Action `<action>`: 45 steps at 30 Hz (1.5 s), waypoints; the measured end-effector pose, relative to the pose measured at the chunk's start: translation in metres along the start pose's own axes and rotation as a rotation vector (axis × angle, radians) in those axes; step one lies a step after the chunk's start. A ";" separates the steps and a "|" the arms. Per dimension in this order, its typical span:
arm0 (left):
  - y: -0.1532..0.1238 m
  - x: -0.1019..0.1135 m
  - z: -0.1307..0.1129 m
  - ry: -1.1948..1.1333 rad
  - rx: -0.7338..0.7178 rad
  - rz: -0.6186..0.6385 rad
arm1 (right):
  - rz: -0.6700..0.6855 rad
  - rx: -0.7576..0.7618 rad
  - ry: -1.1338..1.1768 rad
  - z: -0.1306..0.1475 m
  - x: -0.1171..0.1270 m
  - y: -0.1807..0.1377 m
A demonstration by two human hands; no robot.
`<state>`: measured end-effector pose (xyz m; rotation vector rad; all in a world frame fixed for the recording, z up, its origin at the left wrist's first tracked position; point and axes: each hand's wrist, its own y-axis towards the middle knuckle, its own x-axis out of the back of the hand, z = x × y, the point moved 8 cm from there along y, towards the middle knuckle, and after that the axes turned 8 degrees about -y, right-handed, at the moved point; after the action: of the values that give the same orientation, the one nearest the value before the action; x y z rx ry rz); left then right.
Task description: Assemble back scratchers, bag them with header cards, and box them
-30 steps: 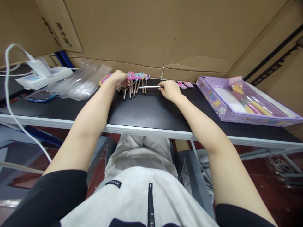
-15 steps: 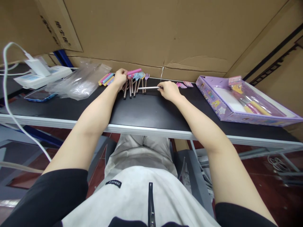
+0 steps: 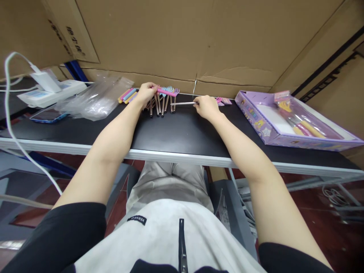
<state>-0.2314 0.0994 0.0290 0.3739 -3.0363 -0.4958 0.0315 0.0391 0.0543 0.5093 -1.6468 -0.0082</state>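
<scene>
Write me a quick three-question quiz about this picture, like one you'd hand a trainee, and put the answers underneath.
1. What colour is the tube in the left grip?
A) Yellow
B) Pink
C) Blue
2. True or false: the purple box lies to the right of the plastic bags.
3. What long, thin thing does the right grip hold?

Key:
1. B
2. True
3. A slim metallic rod

Brown cardboard panels (image 3: 159, 38) stand behind a black surface (image 3: 182, 132) with a silver edge (image 3: 182, 157), above a reddish tiled floor (image 3: 338, 235).
</scene>
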 end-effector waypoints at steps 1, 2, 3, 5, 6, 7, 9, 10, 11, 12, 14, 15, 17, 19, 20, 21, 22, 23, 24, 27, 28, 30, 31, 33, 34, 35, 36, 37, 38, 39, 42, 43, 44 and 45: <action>-0.002 -0.002 -0.002 -0.001 0.008 0.011 | -0.006 -0.018 -0.006 -0.004 -0.001 0.001; -0.004 -0.003 -0.003 -0.002 0.015 0.017 | -0.012 -0.036 -0.007 -0.008 -0.002 0.003; -0.005 -0.005 -0.004 -0.003 0.020 0.021 | -0.020 -0.052 -0.004 -0.012 -0.002 0.004; -0.007 -0.008 -0.005 -0.009 0.022 0.027 | -0.036 -0.077 0.014 -0.019 -0.004 0.006; -0.007 -0.010 -0.006 -0.012 0.022 0.034 | -0.042 -0.086 0.026 -0.022 -0.004 0.007; -0.007 -0.011 -0.006 -0.016 0.023 0.042 | -0.047 -0.092 0.040 -0.023 -0.004 0.008; -0.008 -0.014 -0.007 -0.025 0.029 0.057 | -0.056 -0.092 0.064 -0.025 -0.004 0.008; -0.009 -0.014 -0.008 -0.029 0.031 0.063 | -0.063 -0.088 0.075 -0.025 -0.004 0.009; -0.010 -0.014 -0.009 -0.032 0.035 0.064 | -0.070 -0.084 0.084 -0.025 -0.003 0.009; -0.011 -0.014 -0.010 -0.035 0.043 0.060 | -0.077 -0.082 0.092 -0.026 -0.003 0.009; -0.013 -0.012 -0.011 -0.039 0.065 0.031 | -0.089 -0.080 0.103 -0.027 -0.002 0.010; -0.014 -0.011 -0.012 -0.041 0.076 0.004 | -0.094 -0.079 0.108 -0.028 -0.002 0.010; -0.015 -0.007 -0.012 -0.047 0.094 -0.052 | -0.107 -0.074 0.117 -0.029 -0.003 0.011; -0.015 -0.005 -0.012 -0.058 0.104 -0.095 | -0.115 -0.070 0.125 -0.029 -0.004 0.012; -0.015 -0.004 -0.012 -0.063 0.108 -0.109 | -0.117 -0.071 0.128 -0.029 -0.005 0.012; -0.014 -0.003 -0.011 -0.066 0.111 -0.116 | -0.119 -0.074 0.132 -0.030 -0.005 0.012; -0.013 -0.001 -0.010 -0.067 0.112 -0.117 | -0.122 -0.076 0.137 -0.030 -0.006 0.012; -0.011 -0.001 -0.008 -0.068 0.112 -0.104 | -0.129 -0.077 0.144 -0.031 -0.006 0.012; -0.008 -0.001 -0.006 -0.070 0.110 -0.080 | -0.137 -0.076 0.154 -0.032 -0.005 0.013; 0.000 -0.001 0.001 -0.099 0.120 0.010 | -0.144 -0.045 0.203 -0.034 -0.003 0.013; 0.002 0.000 0.004 -0.119 0.126 0.033 | -0.136 -0.025 0.227 -0.034 -0.003 0.014; 0.004 0.001 0.006 -0.161 0.144 0.044 | -0.122 0.025 0.287 -0.033 -0.001 0.014; 0.004 0.000 0.006 -0.180 0.156 0.045 | -0.120 0.048 0.323 -0.033 0.000 0.014; 0.000 -0.002 0.002 -0.210 0.191 0.037 | -0.119 0.077 0.399 -0.034 0.002 0.014; -0.004 -0.003 -0.001 -0.223 0.206 0.027 | -0.117 0.085 0.436 -0.034 0.002 0.014; -0.008 -0.003 -0.005 -0.234 0.215 0.015 | -0.112 0.088 0.469 -0.035 0.002 0.014; -0.012 -0.004 -0.009 -0.242 0.217 0.007 | -0.105 0.088 0.498 -0.035 0.001 0.015; -0.016 -0.004 -0.014 -0.246 0.210 0.001 | -0.098 0.087 0.522 -0.035 -0.001 0.015; -0.019 -0.005 -0.017 -0.243 0.198 0.001 | -0.091 0.083 0.539 -0.035 -0.002 0.016; -0.020 -0.005 -0.021 -0.238 0.182 0.012 | -0.084 0.078 0.547 -0.034 -0.003 0.016; -0.017 -0.006 -0.023 -0.223 0.127 0.064 | -0.072 0.054 0.518 -0.032 -0.005 0.017; -0.015 -0.005 -0.022 -0.218 0.112 0.075 | -0.072 0.044 0.494 -0.032 -0.004 0.016; -0.012 -0.005 -0.020 -0.211 0.099 0.084 | -0.073 0.036 0.467 -0.031 -0.002 0.015; -0.009 -0.005 -0.017 -0.202 0.089 0.089 | -0.074 0.035 0.439 -0.030 -0.001 0.014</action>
<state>-0.2229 0.0873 0.0427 0.2011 -3.2606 -0.4181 0.0552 0.0605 0.0623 0.5540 -1.2006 0.0732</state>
